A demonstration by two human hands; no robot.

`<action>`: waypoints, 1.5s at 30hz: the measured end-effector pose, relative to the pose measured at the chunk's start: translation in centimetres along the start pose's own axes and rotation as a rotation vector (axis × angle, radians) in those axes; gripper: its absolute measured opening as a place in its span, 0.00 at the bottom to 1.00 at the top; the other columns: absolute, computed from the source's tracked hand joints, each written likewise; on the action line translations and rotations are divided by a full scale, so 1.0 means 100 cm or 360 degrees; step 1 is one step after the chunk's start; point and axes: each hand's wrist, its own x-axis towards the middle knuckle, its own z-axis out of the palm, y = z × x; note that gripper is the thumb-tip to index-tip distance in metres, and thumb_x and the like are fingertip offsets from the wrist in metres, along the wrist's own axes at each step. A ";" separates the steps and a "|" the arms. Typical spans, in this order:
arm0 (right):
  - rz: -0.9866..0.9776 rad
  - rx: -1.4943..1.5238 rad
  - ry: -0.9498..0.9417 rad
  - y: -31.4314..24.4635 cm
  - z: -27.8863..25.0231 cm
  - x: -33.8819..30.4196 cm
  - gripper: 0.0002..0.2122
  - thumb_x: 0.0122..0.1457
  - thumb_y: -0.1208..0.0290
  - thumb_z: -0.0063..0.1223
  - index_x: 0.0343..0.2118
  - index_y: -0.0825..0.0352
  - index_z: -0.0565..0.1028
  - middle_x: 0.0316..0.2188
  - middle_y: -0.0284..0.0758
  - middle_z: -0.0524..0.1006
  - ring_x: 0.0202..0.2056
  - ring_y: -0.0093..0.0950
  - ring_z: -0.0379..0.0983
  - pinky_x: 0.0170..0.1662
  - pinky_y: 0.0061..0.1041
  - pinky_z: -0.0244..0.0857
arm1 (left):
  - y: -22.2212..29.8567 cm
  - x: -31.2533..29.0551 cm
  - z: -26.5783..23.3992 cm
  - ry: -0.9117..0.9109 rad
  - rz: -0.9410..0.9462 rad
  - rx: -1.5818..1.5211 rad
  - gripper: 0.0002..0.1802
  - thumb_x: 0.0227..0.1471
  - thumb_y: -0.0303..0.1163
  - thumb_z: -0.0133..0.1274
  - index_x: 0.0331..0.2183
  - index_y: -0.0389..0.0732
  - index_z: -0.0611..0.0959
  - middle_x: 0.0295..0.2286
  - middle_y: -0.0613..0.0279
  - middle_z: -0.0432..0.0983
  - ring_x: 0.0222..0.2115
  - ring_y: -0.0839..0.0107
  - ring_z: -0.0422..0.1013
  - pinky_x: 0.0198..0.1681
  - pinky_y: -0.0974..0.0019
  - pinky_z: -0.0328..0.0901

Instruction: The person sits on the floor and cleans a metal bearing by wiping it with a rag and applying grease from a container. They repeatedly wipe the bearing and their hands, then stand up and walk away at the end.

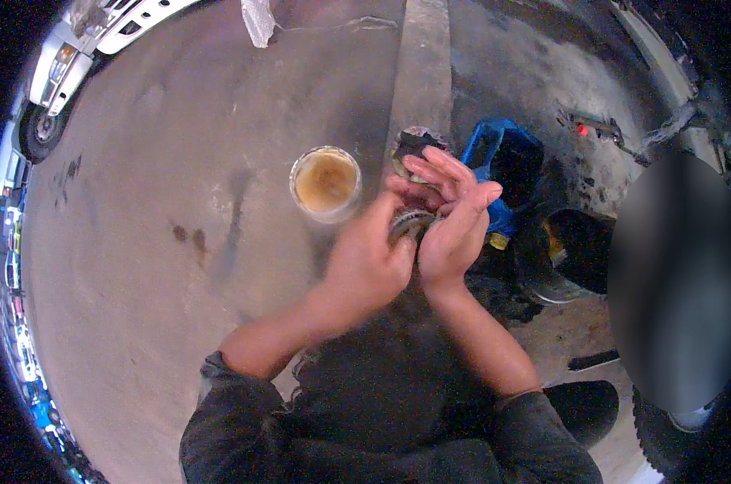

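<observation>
My left hand (373, 254) is closed round a dark ridged metal ring that looks like a roller bearing (414, 221), its thumb along the near side. Against the ring sits the heel of my right hand (453, 222), cupped with the fingers stretched out and apart. A wet, reddish smear, perhaps grease, shines on its palm and fingers. Part of the ring is hidden by both hands. Left of them stands a round tub (296, 194) with tan, paste-like contents. A crumpled dark and pale thing (418, 141) lies just beyond my fingers; its kind is unclear.
To the right lie a blue plastic jug (503, 218) with a yellow cap and a dark round basin (547, 278). A black bar-shaped thing (593, 360) is nearer me. A white vehicle (63, 73) stands far left. A blurred oval covers the right side, above a tyre (656, 431).
</observation>
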 end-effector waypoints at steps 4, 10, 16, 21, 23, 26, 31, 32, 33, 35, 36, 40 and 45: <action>0.0476 -0.0095 -0.0317 0.000 -0.014 0.015 0.35 0.63 0.40 0.17 0.46 0.71 0.69 0.41 0.45 0.75 0.40 0.38 0.75 0.44 0.35 0.69 | -0.005 0.002 -0.008 -0.0216 0.0051 0.0165 0.17 0.43 0.22 0.46 0.40 0.34 0.71 0.30 0.40 0.75 0.34 0.43 0.73 0.38 0.51 0.66; 0.0746 0.0017 -0.0197 0.013 -0.018 0.036 0.40 0.58 0.33 0.15 0.56 0.67 0.62 0.49 0.46 0.71 0.45 0.41 0.73 0.49 0.37 0.65 | -0.021 0.005 0.000 -0.0199 -0.0132 -0.0087 0.17 0.40 0.21 0.42 0.37 0.33 0.74 0.30 0.50 0.72 0.35 0.58 0.71 0.43 0.61 0.64; 0.0550 0.0441 -0.0772 0.003 -0.019 0.024 0.51 0.44 0.22 0.10 0.64 0.59 0.48 0.58 0.45 0.60 0.55 0.42 0.61 0.56 0.42 0.56 | -0.012 0.004 -0.006 -0.0224 -0.0342 -0.0195 0.16 0.42 0.25 0.42 0.36 0.34 0.76 0.29 0.54 0.73 0.32 0.65 0.69 0.39 0.64 0.64; 0.0632 0.0036 -0.0866 0.003 -0.015 0.018 0.56 0.38 0.19 0.08 0.65 0.59 0.45 0.59 0.45 0.58 0.56 0.42 0.61 0.58 0.40 0.55 | -0.014 0.005 -0.007 -0.0262 -0.0535 -0.0548 0.16 0.44 0.26 0.42 0.37 0.33 0.77 0.31 0.54 0.74 0.33 0.67 0.70 0.40 0.63 0.65; 0.0597 -0.0119 -0.0886 0.008 -0.021 0.016 0.57 0.37 0.19 0.08 0.65 0.61 0.46 0.59 0.45 0.58 0.55 0.41 0.62 0.57 0.39 0.57 | -0.006 0.006 -0.012 -0.0300 -0.0601 -0.0616 0.16 0.44 0.25 0.42 0.36 0.32 0.77 0.32 0.51 0.75 0.34 0.65 0.71 0.41 0.62 0.65; 0.0420 -0.0252 -0.0870 0.010 -0.029 0.010 0.57 0.39 0.20 0.07 0.63 0.66 0.52 0.57 0.46 0.62 0.53 0.41 0.65 0.55 0.38 0.59 | -0.005 0.008 -0.015 -0.0268 -0.0559 -0.0615 0.17 0.43 0.24 0.42 0.38 0.34 0.76 0.32 0.55 0.74 0.34 0.67 0.71 0.41 0.63 0.65; 0.0266 0.0179 -0.0359 -0.014 -0.014 0.015 0.51 0.50 0.26 0.07 0.53 0.73 0.65 0.45 0.48 0.73 0.45 0.38 0.72 0.52 0.34 0.62 | 0.006 0.010 -0.012 -0.0111 -0.0289 -0.0225 0.17 0.42 0.22 0.41 0.38 0.35 0.74 0.32 0.55 0.73 0.35 0.64 0.71 0.42 0.62 0.65; 0.0227 0.0049 -0.0374 -0.017 -0.011 0.015 0.49 0.51 0.28 0.07 0.52 0.73 0.65 0.45 0.47 0.73 0.44 0.38 0.72 0.51 0.34 0.63 | 0.002 0.009 -0.007 -0.0076 -0.0203 -0.0198 0.17 0.41 0.22 0.42 0.37 0.35 0.74 0.32 0.52 0.73 0.35 0.62 0.71 0.42 0.61 0.65; 0.0188 -0.0080 -0.0389 -0.018 -0.009 0.015 0.48 0.53 0.29 0.08 0.52 0.74 0.66 0.45 0.47 0.74 0.43 0.38 0.73 0.50 0.34 0.64 | -0.005 0.009 0.000 -0.0042 -0.0117 -0.0171 0.16 0.41 0.21 0.42 0.37 0.34 0.74 0.32 0.50 0.73 0.36 0.60 0.71 0.42 0.60 0.65; 0.0087 -0.0424 -0.0380 -0.006 -0.008 0.023 0.44 0.58 0.34 0.12 0.47 0.75 0.69 0.41 0.47 0.75 0.38 0.38 0.75 0.45 0.32 0.68 | -0.009 0.008 0.006 -0.0008 0.0036 -0.0058 0.15 0.41 0.21 0.43 0.37 0.34 0.73 0.32 0.45 0.73 0.36 0.52 0.71 0.42 0.56 0.65; 0.0243 -0.0426 -0.0417 -0.004 -0.011 0.028 0.43 0.59 0.34 0.13 0.47 0.75 0.69 0.41 0.47 0.75 0.37 0.38 0.76 0.43 0.32 0.69 | -0.009 0.008 0.006 -0.0009 0.0105 0.0028 0.15 0.42 0.21 0.45 0.37 0.34 0.73 0.32 0.43 0.73 0.36 0.47 0.70 0.41 0.53 0.65; 0.0757 -0.0296 -0.0395 -0.004 -0.020 0.048 0.44 0.56 0.32 0.15 0.47 0.74 0.69 0.40 0.48 0.75 0.37 0.40 0.75 0.41 0.33 0.71 | -0.003 0.010 0.005 -0.0186 0.0111 0.0050 0.13 0.43 0.21 0.45 0.36 0.33 0.73 0.30 0.40 0.74 0.34 0.43 0.71 0.39 0.51 0.65; 0.0791 0.0400 -0.0478 -0.009 -0.024 0.051 0.51 0.49 0.24 0.12 0.56 0.71 0.61 0.50 0.48 0.68 0.51 0.43 0.66 0.51 0.39 0.63 | -0.008 0.006 0.010 -0.0155 -0.0176 -0.0164 0.14 0.42 0.22 0.43 0.36 0.33 0.74 0.30 0.49 0.74 0.35 0.59 0.71 0.41 0.61 0.64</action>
